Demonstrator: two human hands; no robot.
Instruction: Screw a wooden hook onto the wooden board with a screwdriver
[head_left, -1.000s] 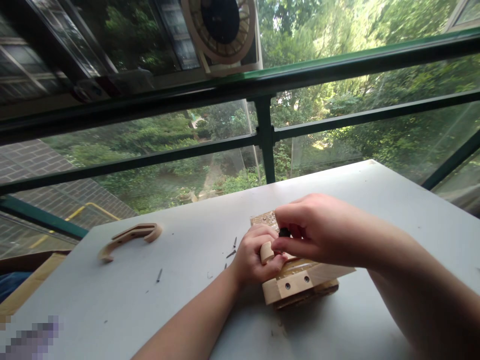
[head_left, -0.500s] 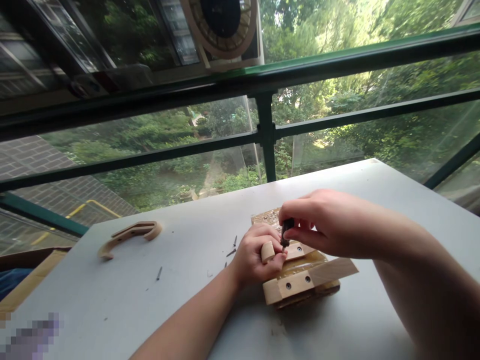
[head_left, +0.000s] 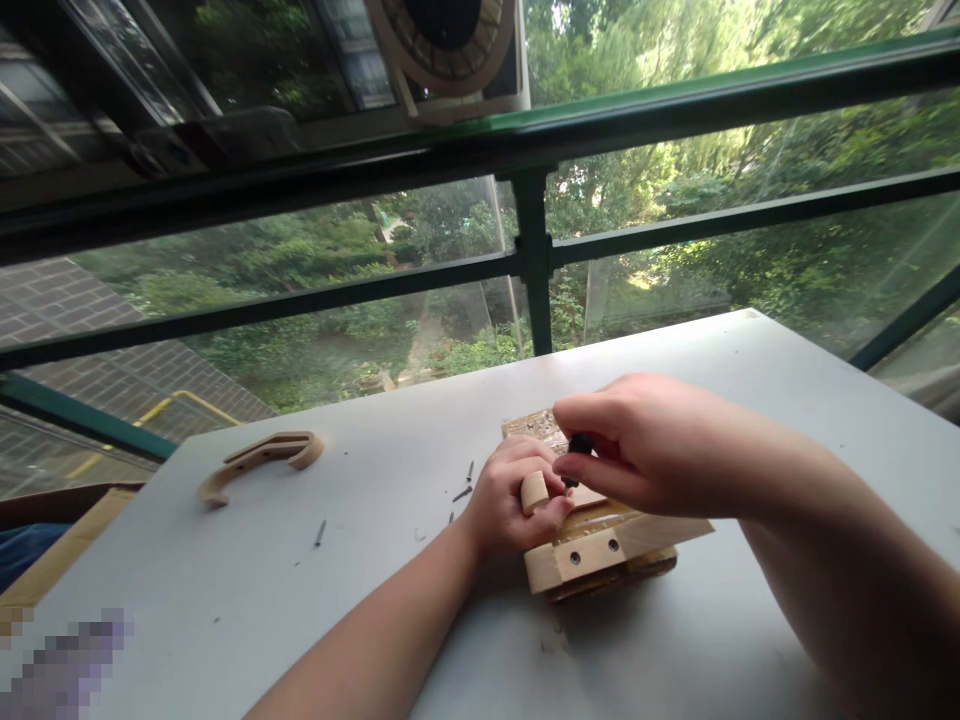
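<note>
Shifted slightly left since half a second ago, my right hand [head_left: 634, 440] now covers a screw head that showed on the wooden piece [head_left: 534, 493], its fingers pinching the black screwdriver [head_left: 580, 446], which stands nearly upright, tip down towards that piece, right of centre. My left hand [head_left: 502, 505], in the same place, has its grip round the piece's left end atop the taped block [head_left: 600, 518]. Nearer, a wooden bar [head_left: 592, 553] runs left to right; loose screws [head_left: 320, 534] and a curved handle [head_left: 262, 455] lie left on the worktop [head_left: 390, 460].
</note>
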